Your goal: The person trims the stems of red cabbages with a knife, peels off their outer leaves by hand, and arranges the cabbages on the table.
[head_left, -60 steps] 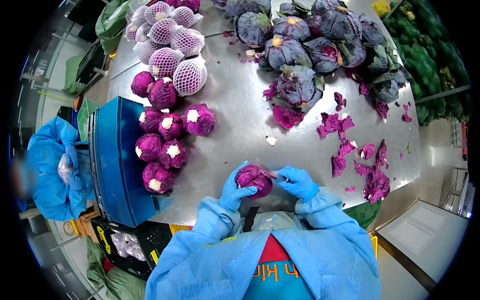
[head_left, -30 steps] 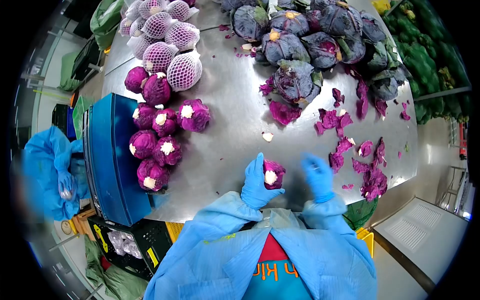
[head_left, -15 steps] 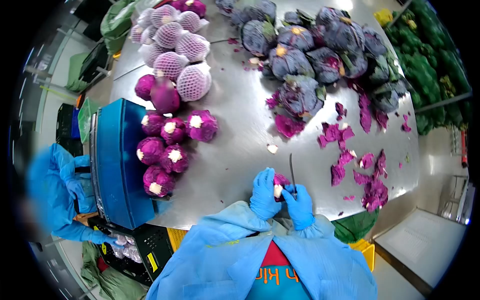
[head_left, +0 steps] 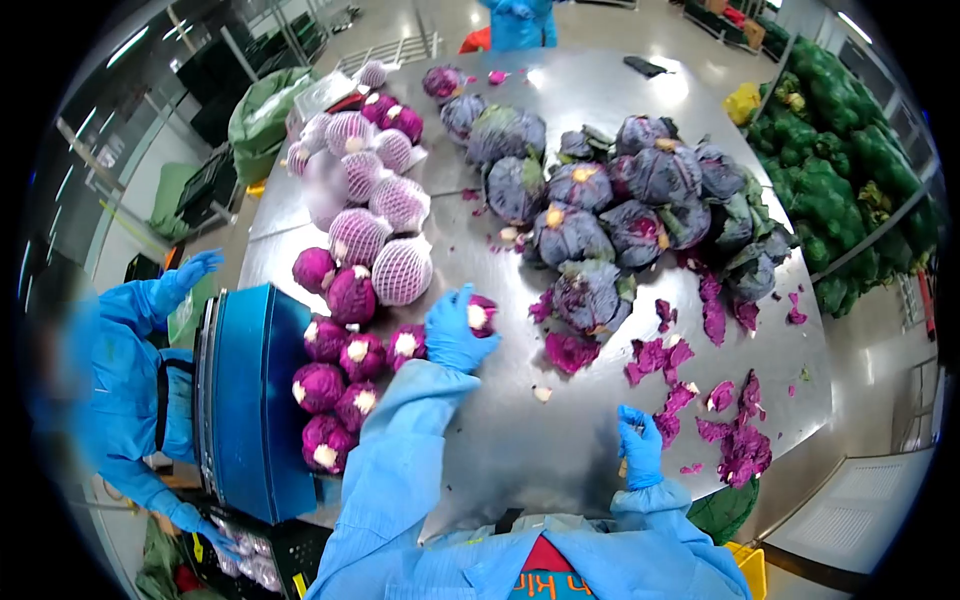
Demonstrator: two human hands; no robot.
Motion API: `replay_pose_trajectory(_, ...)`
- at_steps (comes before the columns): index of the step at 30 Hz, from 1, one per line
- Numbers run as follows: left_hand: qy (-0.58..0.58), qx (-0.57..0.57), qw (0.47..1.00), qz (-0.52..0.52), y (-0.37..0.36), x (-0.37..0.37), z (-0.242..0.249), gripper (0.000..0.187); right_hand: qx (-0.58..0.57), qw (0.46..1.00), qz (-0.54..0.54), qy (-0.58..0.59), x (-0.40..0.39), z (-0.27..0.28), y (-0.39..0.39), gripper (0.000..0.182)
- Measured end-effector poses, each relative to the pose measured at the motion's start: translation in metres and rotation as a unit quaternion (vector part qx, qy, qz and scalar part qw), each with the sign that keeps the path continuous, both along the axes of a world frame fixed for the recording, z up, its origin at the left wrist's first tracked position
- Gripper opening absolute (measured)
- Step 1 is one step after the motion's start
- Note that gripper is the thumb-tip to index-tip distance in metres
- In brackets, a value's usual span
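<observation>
My left hand (head_left: 455,332), in a blue glove, holds a peeled purple cabbage (head_left: 481,316) with a pale cut stem, over the table just right of a group of trimmed cabbages (head_left: 361,355). Over the front right of the table is my right hand (head_left: 640,447), also gloved, its fingers curled; what they hold, if anything, is hidden. Beyond it lie purple leaf scraps (head_left: 745,455). A pile of untrimmed cabbages (head_left: 570,235) covers the back right, and cabbages in white net sleeves (head_left: 402,270) lie at the back left.
A blue bin (head_left: 262,400) stands against the left edge of the metal table (head_left: 520,430). Left of it is a co-worker in a blue gown (head_left: 135,370); another person (head_left: 520,22) is beyond the far edge. Green net sacks (head_left: 840,180) are stacked at the right.
My left hand has moved forward and left with the cabbage, away from my right hand. My right hand has shifted right, and the knife no longer shows. The view takes in more of the far side.
</observation>
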State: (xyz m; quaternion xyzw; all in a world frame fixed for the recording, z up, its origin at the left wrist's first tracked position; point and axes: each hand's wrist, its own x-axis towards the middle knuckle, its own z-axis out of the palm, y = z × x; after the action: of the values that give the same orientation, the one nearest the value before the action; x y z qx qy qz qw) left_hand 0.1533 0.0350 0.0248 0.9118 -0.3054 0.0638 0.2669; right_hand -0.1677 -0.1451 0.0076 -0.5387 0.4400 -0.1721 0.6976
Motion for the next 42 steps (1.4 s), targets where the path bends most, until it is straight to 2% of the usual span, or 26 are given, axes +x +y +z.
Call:
replay_pose_trajectory(2,-0.040,0.023,0.999,0.021,0.006,0.031,-0.017,0.096,0.007,0.999,0.003,0.031,0.002,-0.003,0.002,0.024)
replay_pose_trajectory(6,0.023,0.134,0.984,0.112,0.012,0.048,-0.012,0.096,0.051,0.999,-0.001,0.019,0.008,-0.010,0.010,0.023)
replay_pose_trajectory(8,-0.049,0.169,0.973,0.147,0.006,0.040,-0.014,0.096,0.055,0.998,0.002,0.015,0.007,-0.017,0.014,0.022)
replay_pose_trajectory(11,-0.034,0.192,0.958,0.209,-0.008,0.033,-0.012,0.094,0.052,0.999,0.013,0.006,0.014,-0.018,0.010,0.022)
replay_pose_trajectory(14,0.007,0.172,0.959,0.225,-0.013,0.038,-0.003,0.093,0.057,0.997,0.039,-0.018,0.013,-0.020,0.009,0.023)
replay_pose_trajectory(15,-0.094,0.109,0.972,0.185,0.001,0.047,-0.033,0.074,0.056,0.997,0.041,-0.035,0.013,-0.025,0.011,0.023)
replay_pose_trajectory(16,-0.128,0.033,0.982,0.135,0.003,0.053,-0.044,0.068,0.047,0.997,0.028,-0.051,0.010,-0.033,0.011,0.023)
replay_pose_trajectory(18,-0.096,-0.164,0.982,0.015,0.000,0.046,-0.031,0.056,-0.034,0.998,0.047,-0.029,0.007,-0.073,0.014,0.025)
replay_pose_trajectory(19,-0.077,-0.206,0.975,-0.010,-0.002,0.043,-0.026,0.051,-0.012,0.998,0.068,0.004,0.008,-0.061,0.015,0.026)
replay_pose_trajectory(20,-0.037,-0.211,0.977,0.010,0.003,0.048,-0.035,0.065,0.014,0.995,0.094,0.030,0.009,-0.044,0.016,0.028)
replay_pose_trajectory(21,-0.106,-0.127,0.985,0.046,0.008,0.060,-0.050,0.077,-0.018,0.995,0.093,0.010,0.009,-0.042,0.017,0.028)
replay_pose_trajectory(22,-0.121,-0.013,0.988,0.094,0.013,0.070,-0.068,0.092,-0.047,0.993,0.104,-0.008,0.006,-0.043,0.020,0.028)
replay_pose_trajectory(23,0.016,0.146,0.967,0.209,-0.002,0.049,-0.032,0.097,-0.043,0.994,0.098,-0.013,0.001,-0.039,0.021,0.029)
replay_pose_trajectory(24,0.040,0.223,0.933,0.280,-0.013,0.037,-0.019,0.097,-0.036,0.994,0.103,-0.018,-0.002,-0.036,0.022,0.029)
replay_pose_trajectory(26,0.043,0.262,0.919,0.292,-0.012,0.036,-0.015,0.095,-0.022,0.993,0.111,-0.031,-0.008,-0.042,0.025,0.031)
replay_pose_trajectory(29,0.052,0.242,0.912,0.327,-0.013,0.034,-0.019,0.098,-0.011,0.995,0.101,-0.026,-0.024,-0.056,0.024,0.032)
replay_pose_trajectory(32,-0.043,0.232,0.916,0.324,-0.011,0.021,-0.015,0.094,-0.021,0.996,0.085,0.018,-0.042,-0.051,0.024,0.032)
replay_pose_trajectory(34,-0.152,0.090,0.976,0.129,0.003,0.020,-0.032,0.087,-0.031,0.997,0.067,0.034,-0.052,-0.052,0.024,0.032)
replay_pose_trajectory(35,-0.204,0.019,0.978,0.028,0.009,0.022,-0.041,0.083,-0.023,0.998,0.050,0.032,-0.057,-0.052,0.023,0.032)
replay_pose_trajectory(36,-0.172,-0.029,0.983,-0.057,0.003,0.005,-0.038,0.074,-0.014,0.999,0.035,0.030,-0.063,-0.053,0.020,0.032)
replay_pose_trajectory(37,-0.088,-0.069,0.988,-0.102,-0.005,-0.016,-0.050,0.071,-0.004,0.999,0.023,0.029,-0.069,-0.055,0.017,0.032)
replay_pose_trajectory(38,0.047,-0.124,0.984,-0.123,-0.009,-0.013,-0.094,0.068,-0.007,1.000,-0.019,0.000,-0.076,-0.063,0.014,0.031)
replay_pose_trajectory(40,0.033,-0.139,0.985,-0.093,-0.026,-0.085,-0.093,0.077,0.020,0.996,-0.087,-0.022,-0.088,-0.058,0.005,0.028)
replay_pose_trajectory(41,0.111,-0.025,0.987,-0.110,-0.027,-0.108,-0.064,0.082,0.046,0.991,-0.124,-0.013,-0.092,-0.045,0.001,0.027)
replay_pose_trajectory(42,0.050,0.067,0.986,-0.143,-0.031,-0.108,-0.116,0.086,0.041,0.990,-0.133,-0.033,-0.098,-0.051,-0.005,0.025)
